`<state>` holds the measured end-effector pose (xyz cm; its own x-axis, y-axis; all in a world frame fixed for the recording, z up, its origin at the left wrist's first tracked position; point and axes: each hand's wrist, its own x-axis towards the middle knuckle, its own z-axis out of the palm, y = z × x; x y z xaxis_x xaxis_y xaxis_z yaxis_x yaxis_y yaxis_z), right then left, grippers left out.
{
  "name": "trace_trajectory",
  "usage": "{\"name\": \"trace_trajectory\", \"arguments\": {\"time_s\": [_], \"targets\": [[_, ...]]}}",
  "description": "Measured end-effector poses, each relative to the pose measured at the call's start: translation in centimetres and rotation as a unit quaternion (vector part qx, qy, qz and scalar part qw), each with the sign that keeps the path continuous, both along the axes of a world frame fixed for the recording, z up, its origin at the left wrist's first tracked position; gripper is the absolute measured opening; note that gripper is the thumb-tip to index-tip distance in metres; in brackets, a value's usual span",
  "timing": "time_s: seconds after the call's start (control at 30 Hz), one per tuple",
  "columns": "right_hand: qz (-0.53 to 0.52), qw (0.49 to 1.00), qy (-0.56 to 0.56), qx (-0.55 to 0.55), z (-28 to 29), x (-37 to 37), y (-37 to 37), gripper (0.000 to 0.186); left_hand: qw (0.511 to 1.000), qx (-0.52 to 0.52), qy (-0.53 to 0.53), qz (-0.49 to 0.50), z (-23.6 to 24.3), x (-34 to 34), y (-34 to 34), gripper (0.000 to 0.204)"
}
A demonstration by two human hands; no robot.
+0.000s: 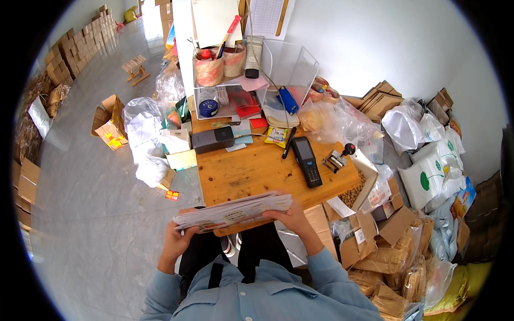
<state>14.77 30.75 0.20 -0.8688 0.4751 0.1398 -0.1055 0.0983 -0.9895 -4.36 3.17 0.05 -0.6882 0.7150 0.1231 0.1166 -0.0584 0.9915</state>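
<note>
A thick stack of printed paper sheets (235, 212) is gripped at its two ends, tilted over the near edge of the wooden table (230, 179). My left hand (180, 241) closes on the left end, thumb in front. At the right end my right hand (294, 215) pinches the sheets; its fingers are partly hidden behind the paper. Beyond the stack lie a black handheld scanner (307, 163), a black marker (289, 143) and a metal stamp with a black knob (338, 159). A dark grey box (213, 140) lies farther left, near a small yellow packet (277, 136).
At the table's back stands a clear acrylic shelf (292, 59) with pen cups (209, 71) on it. A carton of small brown pieces (367, 184) adjoins the right edge. Plastic-wrapped packs (388, 259) crowd the floor at right; an open cardboard box (111, 120) stands left.
</note>
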Motion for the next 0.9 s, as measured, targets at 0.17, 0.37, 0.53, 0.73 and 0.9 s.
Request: {"name": "trace_trajectory", "arguments": {"time_s": [0.17, 0.37, 0.53, 0.73, 0.9], "targets": [[-0.010, 0.997, 0.021, -0.076, -2.0, -0.9, -1.8, 0.042, 0.986, -0.002, -0.168, 0.015, -3.6, -0.1, -0.2, 0.037], [-0.057, 0.998, 0.039, -0.008, -1.2, -1.1, -1.9, 0.041, 0.986, 0.088, -0.137, 0.026, -0.7, 0.7, 0.6, 0.025], [-0.030, 0.998, 0.038, -0.046, -0.7, -1.5, -0.5, 0.047, 0.993, 0.078, -0.074, -0.050, -0.1, -0.4, 2.2, 0.045], [-0.038, 0.997, 0.036, 0.054, -2.6, -1.4, -0.8, 0.046, 0.999, 0.005, 0.032, -0.003, -0.2, 0.7, 2.8, 0.072], [-0.005, 0.997, 0.029, 0.069, -3.7, -2.0, -0.9, 0.029, 1.000, -0.011, 0.004, 0.012, -1.8, 1.3, 2.7, 0.070]]}}
